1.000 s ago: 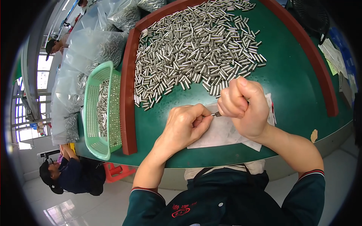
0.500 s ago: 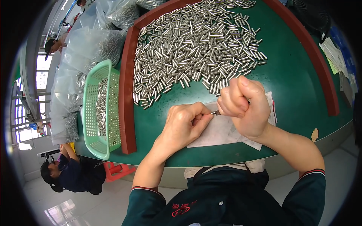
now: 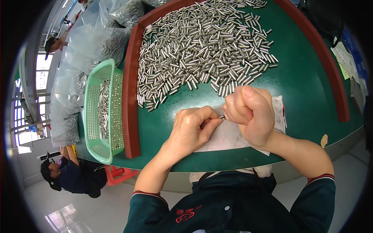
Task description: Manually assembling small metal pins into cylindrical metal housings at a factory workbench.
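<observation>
My left hand [image 3: 188,130] is closed in a pinch, thumb against forefinger, on a short metal pin [image 3: 222,117]. Only the end of that pin shows, in the narrow gap between my two hands. Right beside it, my right hand [image 3: 252,114] is curled into a fist with the thumb on top; whatever lies inside those fingers is hidden. Under both hands a whitish cloth [image 3: 223,138] is spread on the green table [image 3: 299,89]. Just beyond them lies a wide heap of loose silvery metal pins [image 3: 206,50].
Red-brown rails [image 3: 132,93] border the table at left, back and right. Left of the rail stands a green plastic basket [image 3: 91,128] holding pins. Clear bags of metal parts [image 3: 112,42] line the far left. A co-worker [image 3: 70,174] sits beyond, near a red stool [image 3: 120,174].
The hands have come slightly closer, so less of the pin and of the dark piece at the right fist shows between them. Both hands stay closed over the cloth.
</observation>
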`<state>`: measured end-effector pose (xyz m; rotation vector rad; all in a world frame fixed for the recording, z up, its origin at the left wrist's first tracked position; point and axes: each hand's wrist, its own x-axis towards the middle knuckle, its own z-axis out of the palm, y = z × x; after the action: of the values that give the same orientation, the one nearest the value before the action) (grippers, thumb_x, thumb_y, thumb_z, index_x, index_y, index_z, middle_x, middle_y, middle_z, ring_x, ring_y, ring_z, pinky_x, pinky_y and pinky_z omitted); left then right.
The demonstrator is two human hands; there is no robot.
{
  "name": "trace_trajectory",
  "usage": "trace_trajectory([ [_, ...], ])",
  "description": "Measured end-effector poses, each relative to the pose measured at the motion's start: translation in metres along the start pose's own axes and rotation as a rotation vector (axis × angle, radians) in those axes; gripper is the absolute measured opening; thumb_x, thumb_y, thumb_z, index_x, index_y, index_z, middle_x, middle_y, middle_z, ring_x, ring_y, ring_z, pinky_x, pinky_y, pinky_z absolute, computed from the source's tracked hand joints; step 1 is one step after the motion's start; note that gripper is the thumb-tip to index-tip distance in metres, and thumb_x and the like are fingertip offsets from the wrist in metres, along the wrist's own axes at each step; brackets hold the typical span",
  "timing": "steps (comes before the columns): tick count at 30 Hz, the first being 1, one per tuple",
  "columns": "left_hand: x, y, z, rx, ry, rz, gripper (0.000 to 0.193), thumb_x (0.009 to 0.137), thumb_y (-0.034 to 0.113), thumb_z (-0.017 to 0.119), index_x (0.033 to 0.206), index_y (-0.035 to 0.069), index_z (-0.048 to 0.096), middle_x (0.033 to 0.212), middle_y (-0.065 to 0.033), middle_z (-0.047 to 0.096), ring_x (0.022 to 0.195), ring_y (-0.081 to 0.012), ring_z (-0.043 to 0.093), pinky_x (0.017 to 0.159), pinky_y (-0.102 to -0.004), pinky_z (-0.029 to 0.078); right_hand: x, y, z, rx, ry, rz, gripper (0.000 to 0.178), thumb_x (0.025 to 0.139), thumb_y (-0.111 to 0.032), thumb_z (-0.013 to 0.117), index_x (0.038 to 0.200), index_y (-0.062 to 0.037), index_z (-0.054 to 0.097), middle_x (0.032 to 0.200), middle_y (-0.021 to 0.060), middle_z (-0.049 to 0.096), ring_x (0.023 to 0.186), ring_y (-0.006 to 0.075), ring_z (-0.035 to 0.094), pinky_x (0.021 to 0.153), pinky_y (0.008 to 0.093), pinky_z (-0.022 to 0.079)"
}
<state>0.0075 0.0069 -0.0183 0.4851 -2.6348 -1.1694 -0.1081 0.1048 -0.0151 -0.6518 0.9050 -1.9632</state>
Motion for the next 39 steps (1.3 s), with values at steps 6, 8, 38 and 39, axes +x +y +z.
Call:
trace_trajectory([
  [6, -0.003, 0.000, -0.003, 0.061, -0.057, -0.040, 0.007, 0.071, 0.002, 0.064, 0.071, -0.002, 0.058, 0.056, -0.0067, 0.056, 0.045, -0.0091, 0.048, 0.043, -0.0223, 0.039, 0.000, -0.006, -0.006, 0.177, -0.010, 0.073, 0.039, 0.086, -0.020, 0.033, 0.049, -0.0095, 0.026, 0.043, -0.0024, 0.025, 0.041, 0.0065, 0.020, 0.040, 0.0230, 0.018],
  [8, -0.002, -0.001, -0.002, 0.053, -0.062, -0.036, 0.007, 0.071, 0.002, 0.064, 0.071, -0.002, 0.058, 0.056, -0.0066, 0.056, 0.045, -0.0090, 0.048, 0.043, -0.0223, 0.039, 0.000, -0.007, -0.005, 0.178, 0.001, 0.031, 0.039, 0.085, -0.020, 0.034, 0.048, -0.0097, 0.026, 0.043, -0.0020, 0.025, 0.040, 0.0067, 0.020, 0.040, 0.0233, 0.018],
  [38, 0.002, 0.007, -0.014, -0.200, -0.003, -0.191, 0.009, 0.076, 0.005, 0.059, 0.071, 0.000, 0.054, 0.056, -0.0022, 0.053, 0.045, -0.0066, 0.044, 0.041, -0.0214, 0.033, 0.005, -0.004, -0.002, 0.129, 0.010, 0.072, 0.038, 0.086, -0.018, 0.034, 0.050, -0.0090, 0.026, 0.044, -0.0025, 0.025, 0.041, 0.0060, 0.023, 0.041, 0.0223, 0.019],
  [39, 0.001, -0.002, -0.013, -0.535, -0.001, -0.228, 0.006, 0.079, 0.007, 0.057, 0.078, 0.002, 0.053, 0.072, -0.0012, 0.055, 0.056, -0.0035, 0.045, 0.046, -0.0175, 0.034, 0.004, -0.004, -0.004, 0.132, 0.009, 0.080, 0.038, 0.086, -0.018, 0.033, 0.050, -0.0090, 0.026, 0.044, -0.0023, 0.025, 0.041, 0.0063, 0.023, 0.040, 0.0225, 0.019],
])
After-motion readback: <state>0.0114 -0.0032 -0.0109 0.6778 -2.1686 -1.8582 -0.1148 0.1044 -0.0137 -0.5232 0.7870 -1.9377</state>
